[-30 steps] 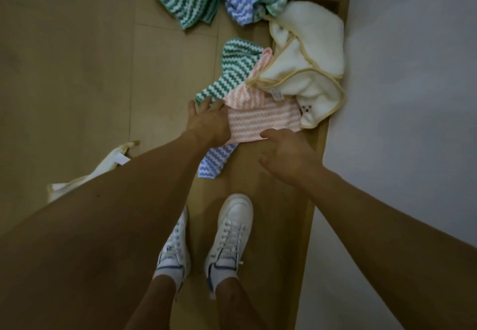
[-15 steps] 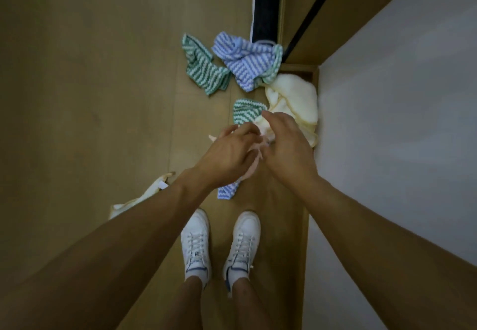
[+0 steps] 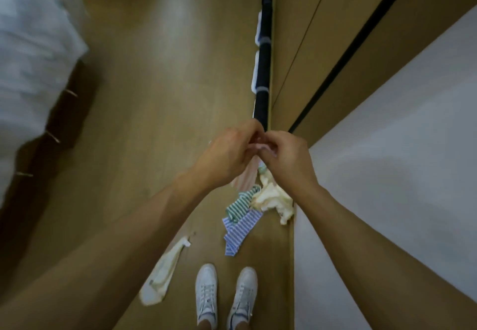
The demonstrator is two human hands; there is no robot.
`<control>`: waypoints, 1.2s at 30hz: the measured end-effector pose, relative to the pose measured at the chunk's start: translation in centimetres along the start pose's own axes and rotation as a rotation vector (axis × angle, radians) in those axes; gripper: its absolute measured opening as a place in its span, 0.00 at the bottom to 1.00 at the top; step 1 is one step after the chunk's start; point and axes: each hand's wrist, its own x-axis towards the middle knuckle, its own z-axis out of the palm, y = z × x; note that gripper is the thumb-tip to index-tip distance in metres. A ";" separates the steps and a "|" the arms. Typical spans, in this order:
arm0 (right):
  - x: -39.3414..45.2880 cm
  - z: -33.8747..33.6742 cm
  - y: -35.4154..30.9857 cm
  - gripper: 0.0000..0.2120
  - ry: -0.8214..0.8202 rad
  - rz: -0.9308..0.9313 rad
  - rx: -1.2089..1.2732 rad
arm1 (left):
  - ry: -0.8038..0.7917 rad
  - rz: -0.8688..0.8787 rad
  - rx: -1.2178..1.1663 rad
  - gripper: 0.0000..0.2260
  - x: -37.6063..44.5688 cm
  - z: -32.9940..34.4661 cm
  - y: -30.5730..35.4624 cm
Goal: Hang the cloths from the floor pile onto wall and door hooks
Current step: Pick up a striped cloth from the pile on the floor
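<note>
Above the floor pile (image 3: 254,207), left hand (image 3: 227,156) and right hand (image 3: 286,159) meet, fingers pinching the pink striped cloth (image 3: 245,177) at its top edge, apparently readying it for hanging; next, find a hook.

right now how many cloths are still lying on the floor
4: a cream cloth against the wall, a green striped cloth beside it, a blue striped cloth just below those, and a pale cloth alone left of the shoes. More may be hidden behind the hands.
</note>
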 end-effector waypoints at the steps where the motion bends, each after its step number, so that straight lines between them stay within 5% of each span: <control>1: 0.0 -1.4 -1.8 0.05 0.015 -0.027 -0.026 | 0.011 -0.009 0.017 0.08 0.2 -2.2 1.2; 17: 0.5 -14.6 -27.2 0.08 0.027 -0.395 -0.029 | 0.251 -0.066 0.493 0.08 -3.4 -29.2 15.6; 36: -8.0 -11.5 -43.8 0.07 -0.316 -0.946 -0.120 | 0.615 -0.655 0.838 0.07 -23.6 -37.0 20.3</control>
